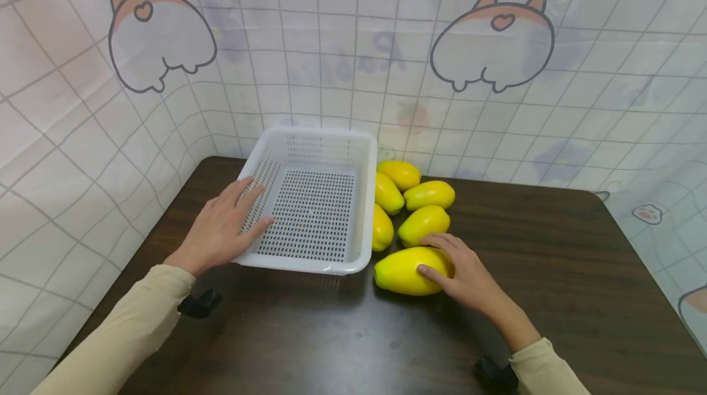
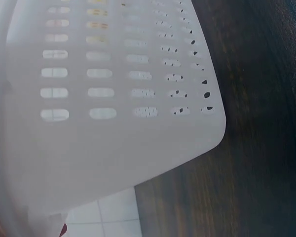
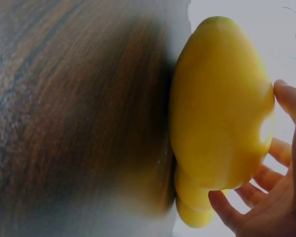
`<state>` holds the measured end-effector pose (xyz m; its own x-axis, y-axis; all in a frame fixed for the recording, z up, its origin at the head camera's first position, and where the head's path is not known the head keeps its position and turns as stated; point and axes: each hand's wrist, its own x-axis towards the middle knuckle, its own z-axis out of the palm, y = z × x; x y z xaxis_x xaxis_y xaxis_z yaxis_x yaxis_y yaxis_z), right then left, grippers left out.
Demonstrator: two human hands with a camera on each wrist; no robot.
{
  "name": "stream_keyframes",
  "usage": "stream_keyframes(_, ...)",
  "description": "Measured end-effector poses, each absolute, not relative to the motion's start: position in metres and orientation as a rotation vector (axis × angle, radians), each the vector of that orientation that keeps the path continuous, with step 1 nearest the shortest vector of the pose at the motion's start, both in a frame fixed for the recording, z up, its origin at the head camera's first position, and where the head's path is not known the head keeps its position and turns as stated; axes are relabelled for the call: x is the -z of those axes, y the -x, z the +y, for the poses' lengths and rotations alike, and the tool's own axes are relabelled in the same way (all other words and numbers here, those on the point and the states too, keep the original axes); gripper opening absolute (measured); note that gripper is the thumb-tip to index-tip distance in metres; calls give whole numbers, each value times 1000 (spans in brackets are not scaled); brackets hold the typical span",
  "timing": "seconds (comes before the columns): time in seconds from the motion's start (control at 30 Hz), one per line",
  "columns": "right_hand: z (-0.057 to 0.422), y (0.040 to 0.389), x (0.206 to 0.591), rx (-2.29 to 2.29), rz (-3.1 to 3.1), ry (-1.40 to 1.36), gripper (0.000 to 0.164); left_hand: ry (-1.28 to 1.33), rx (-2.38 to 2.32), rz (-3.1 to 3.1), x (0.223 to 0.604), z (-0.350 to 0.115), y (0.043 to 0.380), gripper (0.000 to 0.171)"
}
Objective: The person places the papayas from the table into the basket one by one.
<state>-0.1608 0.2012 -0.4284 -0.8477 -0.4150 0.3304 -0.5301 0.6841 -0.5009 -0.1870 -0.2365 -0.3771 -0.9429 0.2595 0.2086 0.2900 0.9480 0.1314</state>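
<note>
Left sleeve (image 1: 118, 330): cream, reaching in from my left.
Left hand (image 1: 221, 226): extended, fingers spread over the left rim of the basket; I cannot tell how firmly it presses.
White basket (image 1: 309, 264): perforated, on the dark table (image 1: 276, 327) toward its back edge, mesh floor facing up.
Small yellow fruits (image 1: 425, 225): I count five, clustered just right of the basket, which partly hides some.
Large yellow fruit (image 1: 405, 271): on the table in front of the cluster, greenish end pointing left.
Right hand (image 1: 466, 269): loosely spread, relaxed fingers and thumb touching the large fruit's right half.
Right sleeve (image 1: 549, 367): cream.
</note>
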Motion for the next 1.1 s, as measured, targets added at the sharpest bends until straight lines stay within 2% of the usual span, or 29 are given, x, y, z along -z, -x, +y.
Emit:
stream_keyframes(0.7,202,161,428,-913,-2720,-761,46,325,626,-2938,377,-253,188,62)
stream_keyframes(1.1,205,163,430,-950,-2739,-783,50,260,879,-2907,382,-262,190,64)
